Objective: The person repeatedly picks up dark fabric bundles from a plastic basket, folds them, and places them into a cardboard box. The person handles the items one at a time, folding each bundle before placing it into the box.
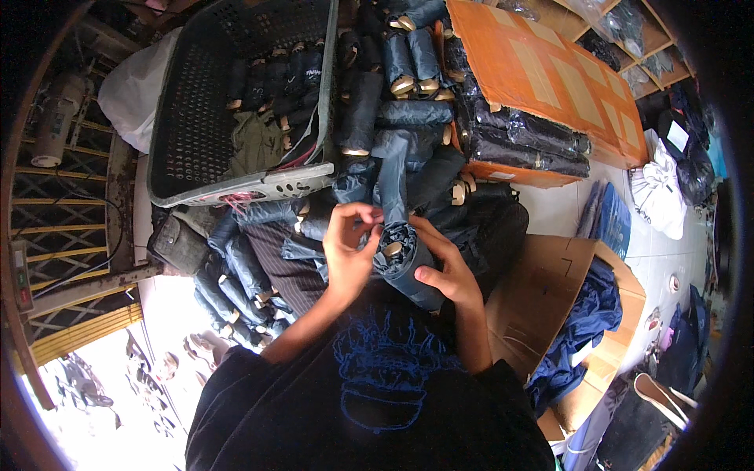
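Observation:
I hold a rolled dark blue folding umbrella (408, 263) upright in front of my chest, its pale handle end showing at the top. My right hand (444, 267) wraps around the roll from the right. My left hand (349, 243) pinches the loose blue fabric at the roll's top left. A strip of the same fabric (390, 177) rises from the roll toward the pile behind.
A grey plastic basket (236, 188) with dark rolled umbrellas stands at upper left. More rolled umbrellas (412, 63) lie piled ahead and at my left (236, 282). An orange cardboard box (550, 86) with wrapped bundles sits upper right. A brown carton (558, 298) with blue cloth is at right.

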Demonstrator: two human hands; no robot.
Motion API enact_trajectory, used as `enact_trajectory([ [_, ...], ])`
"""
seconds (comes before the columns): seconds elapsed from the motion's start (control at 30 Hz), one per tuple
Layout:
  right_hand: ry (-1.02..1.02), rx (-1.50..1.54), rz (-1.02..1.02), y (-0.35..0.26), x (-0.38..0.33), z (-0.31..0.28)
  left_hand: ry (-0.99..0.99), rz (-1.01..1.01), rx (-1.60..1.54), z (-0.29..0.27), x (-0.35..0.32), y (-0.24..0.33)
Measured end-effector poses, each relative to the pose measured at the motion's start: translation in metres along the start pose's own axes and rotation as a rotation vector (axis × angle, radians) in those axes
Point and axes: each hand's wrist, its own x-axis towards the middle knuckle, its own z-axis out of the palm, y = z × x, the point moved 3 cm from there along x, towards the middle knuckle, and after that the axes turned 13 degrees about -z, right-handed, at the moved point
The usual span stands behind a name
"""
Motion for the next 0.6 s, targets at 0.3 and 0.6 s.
enact_trajectory([
  [0.3,0.008,-0.165,-0.017,0.005,-0.008,-0.008,-0.109,0.252,0.629,0.003,0.015,0.01],
  [0.6,0.087,-0.251,0.096,0.01,-0.02,-0.022,-0.007,0.111,0.571,0.012,0.01,0.0],
])
